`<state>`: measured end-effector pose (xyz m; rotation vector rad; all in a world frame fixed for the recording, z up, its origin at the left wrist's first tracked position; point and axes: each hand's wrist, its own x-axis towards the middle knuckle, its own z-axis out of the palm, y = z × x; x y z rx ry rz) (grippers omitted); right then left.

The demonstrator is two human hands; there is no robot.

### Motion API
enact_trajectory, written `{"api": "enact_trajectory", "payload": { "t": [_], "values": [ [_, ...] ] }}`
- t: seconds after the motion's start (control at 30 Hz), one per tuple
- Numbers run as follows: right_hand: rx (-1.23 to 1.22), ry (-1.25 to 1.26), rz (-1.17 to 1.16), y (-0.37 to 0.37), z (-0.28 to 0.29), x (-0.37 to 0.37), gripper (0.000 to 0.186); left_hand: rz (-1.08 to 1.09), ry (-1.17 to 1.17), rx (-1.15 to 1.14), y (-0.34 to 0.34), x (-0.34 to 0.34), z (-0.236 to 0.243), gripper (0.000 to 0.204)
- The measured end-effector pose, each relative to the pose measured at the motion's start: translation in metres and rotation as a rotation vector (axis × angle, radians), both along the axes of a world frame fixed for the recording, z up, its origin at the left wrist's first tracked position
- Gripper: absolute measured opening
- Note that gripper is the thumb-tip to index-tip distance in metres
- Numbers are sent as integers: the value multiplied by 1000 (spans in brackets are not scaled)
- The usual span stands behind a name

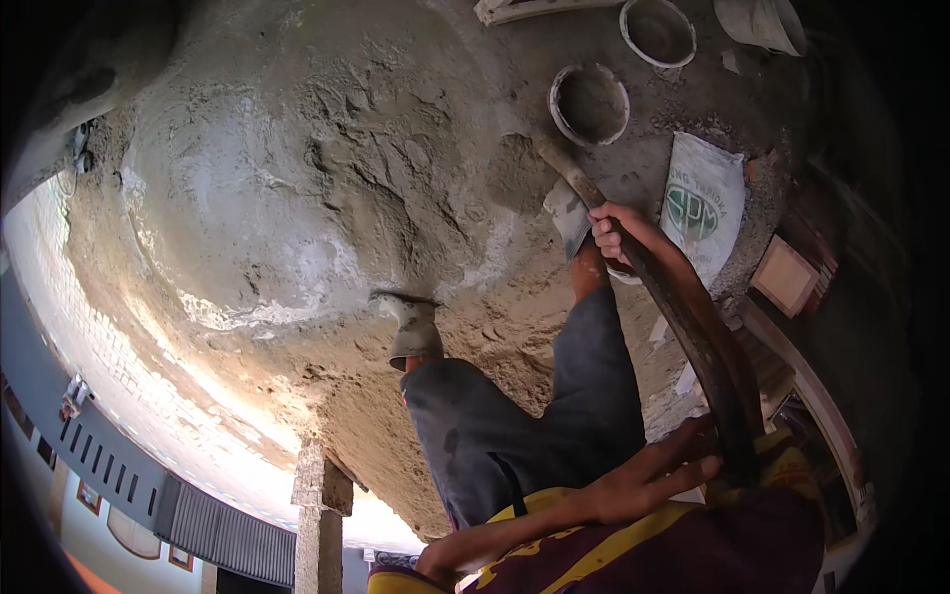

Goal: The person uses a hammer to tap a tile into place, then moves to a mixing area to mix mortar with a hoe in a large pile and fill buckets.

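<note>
A long wooden-handled hoe slants across the picture. Its dark handle (pixel 683 322) runs from beside my body up to the wet mortar. At its far end is what looks like a mortar-caked blade (pixel 520 173). My right hand (pixel 616 234) is closed round the handle's upper part. Close to the handle's near end, my left hand (pixel 648 485) has its fingers stretched out, with the thumb apart. Grey wet mortar (pixel 376 178) spreads wide ahead, broken up in its middle. My boots (pixel 416 332) are coated grey and stand at its near edge.
Two round buckets (pixel 591 104) with grey contents stand at the far right, near a tilted pale bucket (pixel 762 25). A printed white sack (pixel 705 203) lies right of the handle. A wooden box (pixel 785 275) sits farther right. A post (pixel 320 515) rises at lower left.
</note>
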<state>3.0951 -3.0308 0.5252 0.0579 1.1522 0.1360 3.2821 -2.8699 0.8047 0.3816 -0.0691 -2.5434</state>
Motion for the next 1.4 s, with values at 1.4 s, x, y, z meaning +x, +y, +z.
{"api": "enact_trajectory", "payload": {
  "t": [1.4],
  "values": [
    [-38, 98, 378, 169, -225, 167, 27, 185, -330, 610, 95, 93, -149, 74]
  ]
}}
